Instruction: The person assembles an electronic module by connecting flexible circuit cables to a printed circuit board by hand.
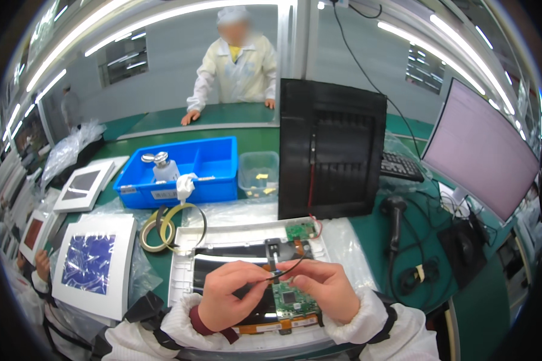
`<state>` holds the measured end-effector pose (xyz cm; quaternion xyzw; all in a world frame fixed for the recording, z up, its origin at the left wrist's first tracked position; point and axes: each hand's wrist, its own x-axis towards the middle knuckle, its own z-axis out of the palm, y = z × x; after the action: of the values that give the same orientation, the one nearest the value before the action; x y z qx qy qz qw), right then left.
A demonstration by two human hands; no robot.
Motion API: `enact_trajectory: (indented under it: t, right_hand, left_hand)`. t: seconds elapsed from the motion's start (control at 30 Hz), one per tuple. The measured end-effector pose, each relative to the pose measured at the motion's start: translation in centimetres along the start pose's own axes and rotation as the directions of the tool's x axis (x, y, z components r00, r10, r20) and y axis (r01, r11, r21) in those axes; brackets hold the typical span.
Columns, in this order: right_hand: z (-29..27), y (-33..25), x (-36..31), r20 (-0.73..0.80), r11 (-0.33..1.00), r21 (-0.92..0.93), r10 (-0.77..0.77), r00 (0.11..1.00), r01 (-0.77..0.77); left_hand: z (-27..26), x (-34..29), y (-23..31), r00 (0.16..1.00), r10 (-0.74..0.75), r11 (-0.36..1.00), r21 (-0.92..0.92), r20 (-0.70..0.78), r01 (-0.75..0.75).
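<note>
Both my hands are over an opened device in a white plastic frame (182, 265). Fingertips of my left hand (232, 293) pinch one end of a thin black cable (291, 269). My right hand (330, 293) is closed at the same cable, its fingers curled close to the left fingertips. Below them lies a green circuit board (299, 305) with a dark square chip, partly hidden by my fingers. An orange flat strip (265, 328) runs along the near side. A smaller green board (301, 231) sits at the frame's far right corner.
Beyond the frame are tape rolls (156, 233), a blue divided bin (217, 150) with a pump bottle, and a clear tub (259, 171). A large black panel (334, 144) stands upright behind. Scanner (394, 219), keyboard (401, 167) and monitor (485, 150) are right; white-framed panels (126, 265) left. A co-worker (238, 66) stands opposite.
</note>
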<state>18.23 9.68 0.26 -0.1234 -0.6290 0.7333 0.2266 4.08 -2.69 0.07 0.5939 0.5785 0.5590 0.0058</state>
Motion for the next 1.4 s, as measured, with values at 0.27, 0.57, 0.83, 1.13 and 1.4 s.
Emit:
enact_trajectory:
  t: [0.27,0.57,0.83,1.13,1.4]
  right_hand:
    - [-0.7,1.3,-0.4,0.037,0.972,0.205,-0.126,0.991,0.116]
    - [-0.3,1.3,-0.3,0.082,0.98,-0.196,-0.023,0.996,0.039]
    - [0.0,1.1,0.0,0.133,0.913,-0.396,-0.05,0.99,0.099]
    - [-0.5,0.9,0.3,0.198,0.8,-0.543,-0.176,0.964,0.257]
    - [0.0,0.5,0.4,0.188,0.404,-0.784,-0.569,0.801,0.471]
  left_hand:
    - [0.7,-0.3,-0.8,0.979,-0.066,0.995,-0.061,0.192,0.079]
    - [-0.3,0.2,-1.2,0.924,-0.189,0.897,-0.325,0.332,0.3]
    - [-0.4,-0.2,-1.7,0.892,-0.214,0.869,-0.339,0.397,0.36]
    - [-0.3,-0.1,-1.7,0.871,-0.228,0.912,-0.216,0.436,0.347]
    - [-0.3,-0.4,-1.8,0.829,-0.349,0.778,-0.358,0.438,0.516]
